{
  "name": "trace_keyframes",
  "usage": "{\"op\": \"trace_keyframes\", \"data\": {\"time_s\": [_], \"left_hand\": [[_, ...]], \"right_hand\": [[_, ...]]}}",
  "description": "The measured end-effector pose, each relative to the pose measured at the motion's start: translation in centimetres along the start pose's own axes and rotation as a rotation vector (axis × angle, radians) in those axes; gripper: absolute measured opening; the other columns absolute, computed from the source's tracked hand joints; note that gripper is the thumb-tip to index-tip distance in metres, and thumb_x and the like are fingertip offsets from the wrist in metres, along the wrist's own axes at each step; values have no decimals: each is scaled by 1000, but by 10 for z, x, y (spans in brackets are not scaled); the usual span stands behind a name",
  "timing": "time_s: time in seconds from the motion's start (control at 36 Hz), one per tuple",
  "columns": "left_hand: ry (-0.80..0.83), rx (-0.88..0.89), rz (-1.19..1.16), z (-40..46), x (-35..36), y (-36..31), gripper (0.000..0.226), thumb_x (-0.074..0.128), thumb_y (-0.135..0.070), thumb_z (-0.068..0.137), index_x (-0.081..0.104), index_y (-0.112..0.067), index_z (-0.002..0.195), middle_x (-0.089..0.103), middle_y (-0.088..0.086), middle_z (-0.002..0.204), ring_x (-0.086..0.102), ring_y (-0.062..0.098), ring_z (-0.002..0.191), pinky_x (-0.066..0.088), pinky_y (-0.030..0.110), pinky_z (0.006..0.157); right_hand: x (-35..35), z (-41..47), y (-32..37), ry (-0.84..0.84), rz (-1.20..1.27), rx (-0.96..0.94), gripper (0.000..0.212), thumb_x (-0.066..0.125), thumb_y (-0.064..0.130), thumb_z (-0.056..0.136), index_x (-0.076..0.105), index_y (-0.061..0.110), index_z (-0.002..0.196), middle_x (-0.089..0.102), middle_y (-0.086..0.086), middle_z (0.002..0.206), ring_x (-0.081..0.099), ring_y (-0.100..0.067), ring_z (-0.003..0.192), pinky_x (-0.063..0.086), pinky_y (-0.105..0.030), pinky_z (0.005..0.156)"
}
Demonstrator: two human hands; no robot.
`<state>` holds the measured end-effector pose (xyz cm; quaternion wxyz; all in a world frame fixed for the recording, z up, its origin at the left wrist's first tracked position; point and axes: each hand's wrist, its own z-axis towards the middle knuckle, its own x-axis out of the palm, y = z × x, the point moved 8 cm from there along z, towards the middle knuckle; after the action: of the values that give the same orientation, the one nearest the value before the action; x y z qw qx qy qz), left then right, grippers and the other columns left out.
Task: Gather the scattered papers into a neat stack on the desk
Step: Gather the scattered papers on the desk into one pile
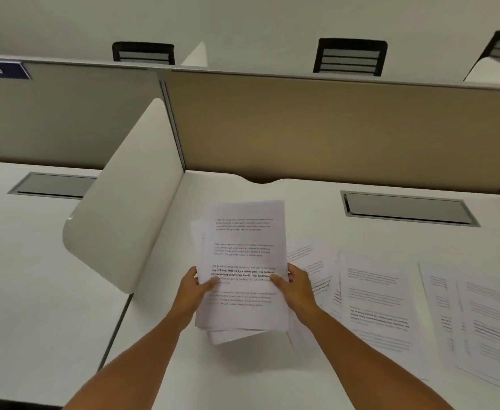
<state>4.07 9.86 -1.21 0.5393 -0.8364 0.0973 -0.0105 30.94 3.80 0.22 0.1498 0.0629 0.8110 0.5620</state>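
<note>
Both hands, left hand and right hand, are clamping the uneven-edged bundle of white printed sheets by its sides; loose printed pages are lying right of it on the white desk.

The sheaf of papers was white with grey and bold black printed lines. The loose sheets matched: white with dark text blocks. The desk was plain white. The back partition was tan, its side divider off-white. A dark blue label carried pale numerals. The chair backs were black with grey slats.
</note>
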Motion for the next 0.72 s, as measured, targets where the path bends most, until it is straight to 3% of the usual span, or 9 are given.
{"op": "trace_keyframes", "data": {"time_s": [0.11, 0.25, 0.36, 0.44, 0.53, 0.64, 0.72], "left_hand": [[-15, -14, -49, 7, 33, -7, 35, 77, -22, 86, 65, -17, 118, 76, -2, 109, 76, 18, 92, 62, 38, 83], [-24, -54, -55, 12, 77, -7, 33, 74, -13, 88, 62, -11, 119, 73, 4, 110, 73, 20, 93, 58, 29, 71], [-31, -100, -28, 13, 110, 1, 31, 71, -10, 90, 61, -7, 120, 72, 10, 114, 71, 30, 99, 59, 44, 87], [-39, -137, -21, 14, 131, 10, 29, 68, -7, 92, 60, -6, 120, 71, 13, 115, 70, 29, 95, 58, 41, 83], [-50, -165, 3, 16, 147, 18, 29, 65, -5, 93, 59, -6, 121, 69, 14, 117, 68, 28, 94, 57, 40, 83], [-68, -209, 66, 18, 162, 28, 30, 62, -6, 95, 57, -4, 125, 67, 18, 121, 66, 37, 107, 55, 53, 96], [-85, -237, 126, 20, 170, 32, 33, 60, -7, 95, 56, -2, 128, 66, 20, 124, 64, 39, 112, 52, 55, 99]], "right_hand": [[-29, 4, 0, -4, -35, 15, 25, 74, 17, 89, 69, 25, 112, 74, 8, 102, 71, -6, 88, 58, -16, 65], [-63, 8, -7, -18, -32, 49, 24, 72, 14, 90, 67, 31, 107, 73, 7, 105, 70, -8, 93, 56, -16, 69], [-87, 14, -23, -33, -69, 110, 33, 69, 14, 93, 65, 15, 126, 72, -3, 118, 70, -18, 100, 58, -32, 85], [-99, 18, -31, -43, -125, 144, 38, 68, 15, 93, 63, 12, 131, 71, -5, 122, 68, -22, 107, 57, -41, 95], [-105, 24, -39, -48, -169, 186, 39, 68, 14, 93, 62, 11, 132, 70, -7, 124, 67, -24, 110, 56, -43, 98], [-108, 33, -50, -45, -240, 226, 40, 67, 15, 93, 61, 10, 132, 69, -8, 125, 65, -25, 112, 54, -42, 100], [-107, 42, -57, -45, -293, 257, 38, 66, 16, 93, 61, 9, 130, 69, -9, 124, 66, -26, 110, 55, -42, 99]]}}
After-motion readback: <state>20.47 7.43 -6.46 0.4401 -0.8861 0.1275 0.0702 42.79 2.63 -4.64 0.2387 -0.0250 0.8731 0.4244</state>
